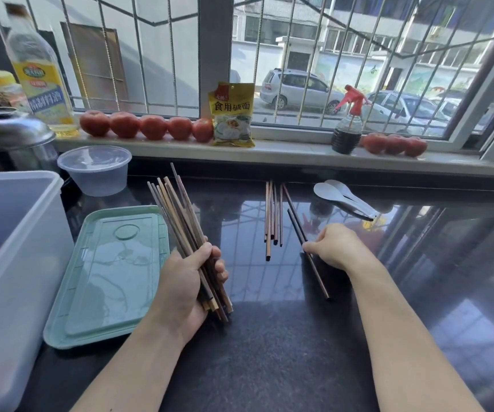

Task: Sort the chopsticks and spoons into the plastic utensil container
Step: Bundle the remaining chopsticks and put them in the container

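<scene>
My left hand (190, 281) grips a bundle of several brown chopsticks (177, 215), their tips fanning up and away over the dark counter. My right hand (336, 246) pinches a pair of dark chopsticks (296, 221) that lie on the counter, one end reaching toward me. Several more chopsticks (272, 215) lie loose between my hands. Two pale spoons (341, 197) rest at the far right of the counter. The white plastic container (13, 251) stands at the left edge, with its green lid (111, 275) flat on the counter beside my left hand.
A clear round tub (95, 169) stands behind the lid. The window sill holds tomatoes (146, 126), a yellow packet (232, 114), a spray bottle (347, 129) and an oil bottle (42, 75). A metal pot lid (7, 129) is at far left.
</scene>
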`<state>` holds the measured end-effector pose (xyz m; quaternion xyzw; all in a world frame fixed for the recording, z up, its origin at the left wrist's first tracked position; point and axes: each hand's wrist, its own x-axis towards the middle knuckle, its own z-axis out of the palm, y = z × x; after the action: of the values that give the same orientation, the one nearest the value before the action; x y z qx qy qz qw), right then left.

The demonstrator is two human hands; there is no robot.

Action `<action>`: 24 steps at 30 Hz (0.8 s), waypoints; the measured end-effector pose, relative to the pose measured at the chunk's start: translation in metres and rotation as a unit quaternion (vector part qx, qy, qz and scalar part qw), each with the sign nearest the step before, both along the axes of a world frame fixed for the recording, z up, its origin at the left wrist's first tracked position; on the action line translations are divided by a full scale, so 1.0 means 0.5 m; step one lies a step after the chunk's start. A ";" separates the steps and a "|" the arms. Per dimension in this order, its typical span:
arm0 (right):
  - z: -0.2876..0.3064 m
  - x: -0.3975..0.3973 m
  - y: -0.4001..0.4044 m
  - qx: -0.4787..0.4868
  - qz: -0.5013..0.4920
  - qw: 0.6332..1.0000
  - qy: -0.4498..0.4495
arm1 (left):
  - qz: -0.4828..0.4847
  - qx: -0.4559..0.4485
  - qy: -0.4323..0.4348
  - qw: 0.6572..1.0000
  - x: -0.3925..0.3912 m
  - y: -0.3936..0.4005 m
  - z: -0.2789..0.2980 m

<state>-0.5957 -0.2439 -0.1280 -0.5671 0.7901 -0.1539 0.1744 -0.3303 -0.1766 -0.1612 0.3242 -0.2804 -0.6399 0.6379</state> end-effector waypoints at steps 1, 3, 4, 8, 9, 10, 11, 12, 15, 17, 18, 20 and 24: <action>0.003 0.004 0.003 0.021 0.003 0.999 0.024 | 0.001 -0.001 -0.001 1.000 0.000 0.000 0.000; 0.006 0.015 0.007 0.038 -0.001 0.997 0.063 | -0.001 -0.001 -0.004 1.000 0.000 0.000 -0.001; 0.006 0.019 0.008 0.036 -0.003 0.996 0.075 | -0.004 0.000 -0.004 1.000 0.000 -0.001 -0.002; 0.007 0.021 0.013 0.007 -0.031 0.998 0.059 | -0.010 -0.001 -0.004 1.000 0.001 -0.002 -0.005; 0.008 0.019 0.010 -0.007 -0.044 0.999 0.029 | -0.009 -0.002 -0.004 1.000 0.001 -0.003 -0.006; 0.009 0.016 0.007 -0.028 -0.055 0.998 -0.024 | -0.008 -0.003 -0.005 1.000 0.001 -0.003 -0.006; 0.009 0.015 0.004 -0.052 -0.063 0.993 -0.087 | -0.008 -0.003 -0.007 1.000 0.001 -0.003 -0.007; 0.007 0.017 0.001 -0.079 -0.071 0.985 -0.135 | -0.008 -0.002 -0.010 1.000 0.001 -0.004 -0.008; 0.008 0.039 -0.007 -0.148 -0.068 0.981 -0.108 | -0.006 0.000 -0.016 1.000 -0.001 -0.006 -0.010; 0.016 0.068 -0.021 -0.146 -0.045 0.984 -0.091 | -0.006 0.000 -0.021 1.000 -0.003 -0.009 -0.009; 0.023 0.084 -0.034 -0.129 -0.026 0.989 -0.073 | -0.006 0.001 -0.023 1.000 -0.004 -0.010 -0.009; 0.039 0.115 -0.066 -0.086 0.001 0.996 -0.040 | -0.005 0.001 -0.027 1.000 -0.004 -0.012 -0.008; 0.063 0.150 -0.118 -0.010 0.021 1.000 0.013 | -0.001 0.002 -0.032 0.999 -0.004 -0.010 -0.008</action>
<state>-0.5207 -0.3027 -0.0964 -0.5873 0.7786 -0.1507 0.1617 -0.3323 -0.1817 -0.1652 0.3458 -0.2994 -0.6304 0.6272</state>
